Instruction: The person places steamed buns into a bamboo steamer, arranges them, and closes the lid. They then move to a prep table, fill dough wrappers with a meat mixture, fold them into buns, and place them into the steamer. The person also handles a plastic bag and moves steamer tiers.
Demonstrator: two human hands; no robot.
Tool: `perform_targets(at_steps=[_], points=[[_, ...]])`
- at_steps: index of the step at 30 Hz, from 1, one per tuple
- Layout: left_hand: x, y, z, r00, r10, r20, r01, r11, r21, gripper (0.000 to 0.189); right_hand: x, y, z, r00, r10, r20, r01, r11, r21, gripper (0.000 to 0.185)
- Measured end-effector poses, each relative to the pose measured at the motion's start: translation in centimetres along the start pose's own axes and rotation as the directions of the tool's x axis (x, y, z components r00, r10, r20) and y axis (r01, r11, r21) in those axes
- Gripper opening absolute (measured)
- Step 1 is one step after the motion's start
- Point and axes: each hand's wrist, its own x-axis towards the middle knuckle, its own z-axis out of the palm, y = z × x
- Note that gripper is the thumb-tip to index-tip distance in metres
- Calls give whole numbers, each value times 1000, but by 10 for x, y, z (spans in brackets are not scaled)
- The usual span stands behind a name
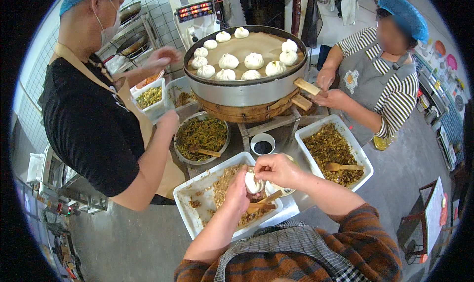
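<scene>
A white dough bun (254,183) with pleats gathered at its top rests in my left hand (239,189), whose fingers curl around its side. My right hand (277,171) pinches the dough at the top of the same bun. Directly below lies a white plastic tray (185,208) holding pale minced filling (224,185). Wooden utensil handles (261,205) stick out of that filling, partly hidden by my left hand and wrist. A small white bowl (263,137) with dark contents stands just beyond my hands.
Ahead, a round steamer (237,93) holds several shaped buns (254,61). A steel bowl of shredded greens (202,137) sits left of centre; another filling tray (364,163) with a wooden spoon (344,167) is at right. Co-workers stand at left (89,108) and right (392,67), the latter holding a wooden piece.
</scene>
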Motion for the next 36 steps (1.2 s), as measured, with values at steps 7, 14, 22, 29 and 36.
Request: perform_targets(at_steps=[7, 14, 22, 29, 36], points=[[37, 73, 71, 993, 45, 111, -39, 998, -55, 67, 28, -48, -82, 952, -273, 139, 283, 957, -62, 75], [27, 106, 56, 914, 72, 400, -134, 983, 127, 87, 153, -66, -224, 989, -140, -41, 139, 990, -8, 56], [-49, 51, -50, 992, 48, -116, -39, 996, 74, 80, 297, -6, -309, 895, -265, -359, -194, 494, -847, 51], [-101, 20, -88, 936, 98, -339, -125, 990, -58, 73, 289, -23, -291, 938, -219, -269, -175, 372, -912, 46], [-107, 13, -98, 941, 183, -283, -229, 964, -137, 68, 162, -69, -199, 786, -553, -275, 196, 646, -738, 32]])
